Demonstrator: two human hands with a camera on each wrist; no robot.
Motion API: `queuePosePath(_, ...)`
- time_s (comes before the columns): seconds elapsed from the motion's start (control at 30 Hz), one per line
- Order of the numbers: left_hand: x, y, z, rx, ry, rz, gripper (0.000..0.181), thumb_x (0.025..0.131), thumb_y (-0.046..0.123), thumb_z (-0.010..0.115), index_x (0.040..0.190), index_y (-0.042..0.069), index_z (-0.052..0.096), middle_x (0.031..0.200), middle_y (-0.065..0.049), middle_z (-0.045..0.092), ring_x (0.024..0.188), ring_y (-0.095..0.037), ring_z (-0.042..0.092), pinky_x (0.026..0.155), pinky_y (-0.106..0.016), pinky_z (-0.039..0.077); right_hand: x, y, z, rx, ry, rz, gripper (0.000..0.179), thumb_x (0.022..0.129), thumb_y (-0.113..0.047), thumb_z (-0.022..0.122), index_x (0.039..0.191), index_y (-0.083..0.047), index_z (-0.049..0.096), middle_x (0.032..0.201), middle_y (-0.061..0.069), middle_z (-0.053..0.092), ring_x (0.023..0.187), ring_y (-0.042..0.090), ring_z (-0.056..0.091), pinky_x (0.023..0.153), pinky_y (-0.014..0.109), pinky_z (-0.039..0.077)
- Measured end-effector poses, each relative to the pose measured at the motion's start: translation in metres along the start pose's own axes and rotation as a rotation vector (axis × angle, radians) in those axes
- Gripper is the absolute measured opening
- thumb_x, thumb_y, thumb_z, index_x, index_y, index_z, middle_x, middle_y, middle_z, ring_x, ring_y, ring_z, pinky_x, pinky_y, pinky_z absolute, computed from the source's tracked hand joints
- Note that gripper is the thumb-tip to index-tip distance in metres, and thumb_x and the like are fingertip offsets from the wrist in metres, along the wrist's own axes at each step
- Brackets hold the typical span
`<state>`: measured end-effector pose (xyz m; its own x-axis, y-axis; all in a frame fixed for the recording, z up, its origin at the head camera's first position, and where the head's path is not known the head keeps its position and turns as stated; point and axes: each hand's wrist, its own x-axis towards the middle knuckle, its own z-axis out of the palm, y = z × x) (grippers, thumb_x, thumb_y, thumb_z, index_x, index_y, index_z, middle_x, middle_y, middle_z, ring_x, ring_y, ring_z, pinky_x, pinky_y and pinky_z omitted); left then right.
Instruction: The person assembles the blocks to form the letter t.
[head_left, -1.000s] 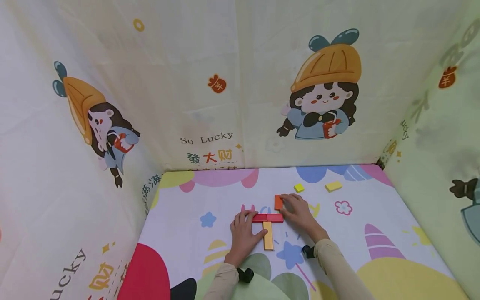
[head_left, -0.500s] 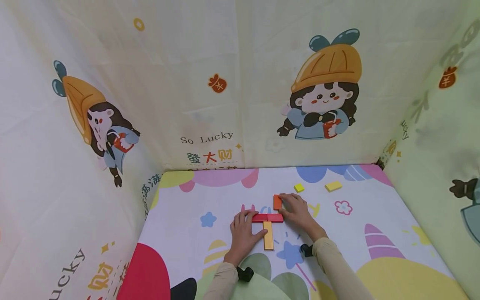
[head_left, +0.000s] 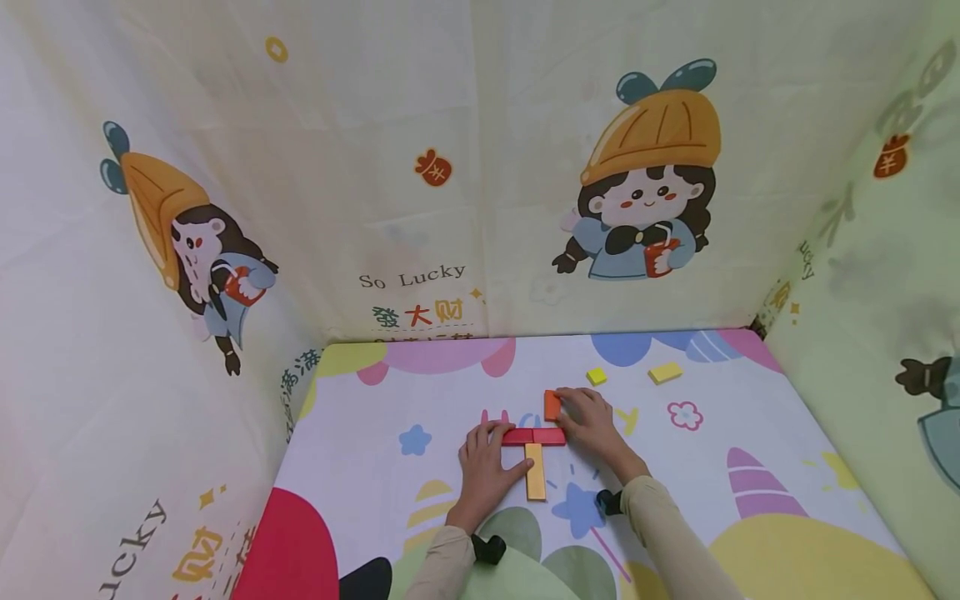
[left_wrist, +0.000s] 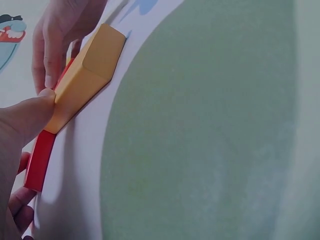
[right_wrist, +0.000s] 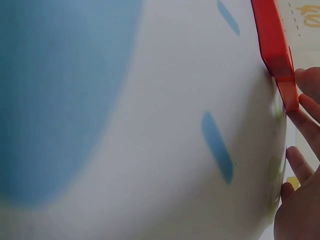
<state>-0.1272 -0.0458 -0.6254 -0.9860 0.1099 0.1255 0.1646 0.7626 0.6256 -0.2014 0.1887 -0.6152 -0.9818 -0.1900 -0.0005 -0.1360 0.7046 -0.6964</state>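
Two red blocks, a left one (head_left: 519,436) and a right one (head_left: 549,436), lie end to end. A light orange block (head_left: 536,482) runs from their near side toward the person, making a T. My left hand (head_left: 483,471) curls its fingers around the left end of the red row, its thumb (left_wrist: 37,107) touching the light orange block. Just beyond the right red block, my right hand (head_left: 596,425) pinches a small orange block (head_left: 551,406) between thumb and fingers. In the right wrist view the orange block shows past the red block's end.
Farther back on the patterned table cover (head_left: 450,392) lie a small bright yellow block (head_left: 596,377) and a longer pale yellow block (head_left: 665,372). Printed cloth walls (head_left: 517,208) stand at the back and both sides. A black wrist device (head_left: 489,549) sits under the left sleeve.
My right hand has slid the orange block slightly left, along the far side of the red row. The left hand and the T of blocks hold still.
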Motion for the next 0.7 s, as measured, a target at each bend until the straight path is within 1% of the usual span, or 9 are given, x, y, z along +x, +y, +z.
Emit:
queuePosePath(0.27,-0.0004,0.0004,0.0002,-0.01,-0.005,-0.003,0.068,0.087,0.054,0.079,0.145,0.026,0.054,0.15,-0.006,0.046,0.141,-0.03,0.036,0.113,-0.061,0.029,0.0003,-0.0062,0.0,-0.006,-0.021,0.007,0.052,0.098,-0.023,0.07,0.148,-0.017,0.056,0.154,0.013,0.054,0.152,0.043,0.025,0.122,0.068,0.013)
queuePosePath(0.47,-0.0004,-0.0002,0.0021,-0.003,0.012,0.004,0.068,0.087,0.053,0.079,0.144,0.026,0.055,0.149,-0.006,0.047,0.142,-0.03,0.036,0.113,-0.062,0.027,0.0013,-0.0057,0.0008,-0.023,-0.019,-0.001,0.052,0.098,-0.022,0.071,0.147,-0.016,0.057,0.153,0.014,0.055,0.151,0.045,0.025,0.122,0.068,0.013)
queuePosePath(0.7,-0.0015,0.0005,0.0022,0.01,0.018,0.013,0.067,0.088,0.054,0.078,0.144,0.025,0.055,0.149,-0.007,0.047,0.141,-0.03,0.037,0.115,-0.062,0.026,-0.0003,-0.0059,0.0026,-0.037,-0.004,-0.032,0.052,0.098,-0.023,0.071,0.147,-0.015,0.057,0.152,0.015,0.057,0.15,0.046,0.028,0.121,0.071,0.013)
